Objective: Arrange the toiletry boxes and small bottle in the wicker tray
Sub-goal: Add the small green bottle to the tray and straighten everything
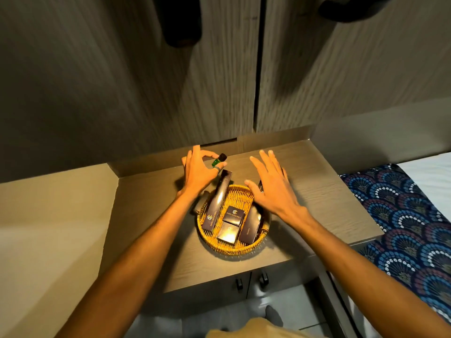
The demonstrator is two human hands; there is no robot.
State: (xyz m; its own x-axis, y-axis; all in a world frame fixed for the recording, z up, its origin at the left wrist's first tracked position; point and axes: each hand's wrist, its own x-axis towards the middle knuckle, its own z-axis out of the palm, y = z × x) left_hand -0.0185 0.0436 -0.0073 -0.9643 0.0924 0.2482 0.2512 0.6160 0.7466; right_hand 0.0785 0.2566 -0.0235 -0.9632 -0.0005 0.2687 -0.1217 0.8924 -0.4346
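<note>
While four dark glossy boxes [230, 217] lie in the round woven wicker tray [234, 247] on the wood-grain bench [317, 206], the left hand [199, 170] pinches one small green bottle [218, 161] beyond the tray; the right hand [271, 185] hovers spread above it.

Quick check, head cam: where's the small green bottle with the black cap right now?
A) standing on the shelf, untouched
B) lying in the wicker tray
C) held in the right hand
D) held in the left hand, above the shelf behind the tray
D: the small green bottle with the black cap is pinched in the left hand, beyond the round wicker tray; the right hand is open and empty.
</note>
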